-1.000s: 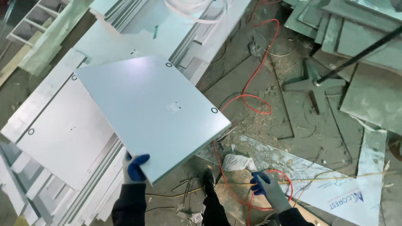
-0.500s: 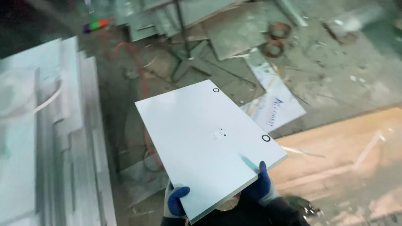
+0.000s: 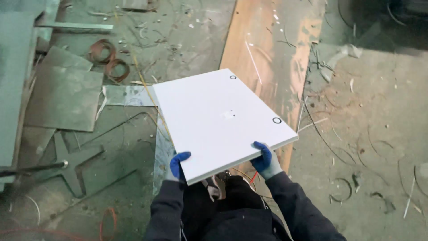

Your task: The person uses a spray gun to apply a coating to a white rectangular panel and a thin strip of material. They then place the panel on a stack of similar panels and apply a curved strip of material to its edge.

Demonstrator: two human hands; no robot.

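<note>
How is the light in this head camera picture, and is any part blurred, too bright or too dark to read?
In the head view, the white panel is the brightest area, nearly washed out yet with sharp edges; the left hand and right hand gripping its near edge are in focus; the floor is evenly, dimly lit, and the top right corner falls into dark shadow.

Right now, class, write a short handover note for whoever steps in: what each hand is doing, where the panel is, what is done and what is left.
Left hand: blue glove, fingers gripping the near left corner of the white panel.
Right hand: blue glove, gripping the near right edge.
Panel: held off the ground, roughly flat, above a rusty orange plate on the littered floor.
Done: panel is lifted and carried in both hands.
Left: it has not been set down anywhere yet.
</note>
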